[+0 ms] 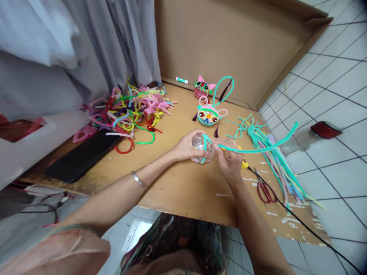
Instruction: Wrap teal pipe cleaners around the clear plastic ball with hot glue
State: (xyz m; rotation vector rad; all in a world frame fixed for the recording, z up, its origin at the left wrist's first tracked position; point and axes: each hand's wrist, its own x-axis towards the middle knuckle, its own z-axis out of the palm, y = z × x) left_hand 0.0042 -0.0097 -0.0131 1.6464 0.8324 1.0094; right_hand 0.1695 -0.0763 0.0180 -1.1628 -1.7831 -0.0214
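Note:
My left hand (189,147) is wrapped around a clear plastic ball (210,156) held just over the middle of the table. One end of a turquoise pipe cleaner (266,149) runs across the ball's surface. My right hand (230,158) pinches that pipe cleaner close against the ball's right side, and its long free end curves up to the right. Partly hidden behind the right hand is a yellow tool (244,162) with a black cord, perhaps a glue gun. Beyond the hands sits a finished-looking animal head (208,115) with big eyes, pink loops and dark tassels.
A second small head (202,88) and a glue stick (182,80) are at the back by the cardboard wall (229,46). Left lie tangled pipe cleaners (134,110) and a black tray-like object (86,156). Right are straight pipe cleaners (282,168) and red-handled scissors (266,192).

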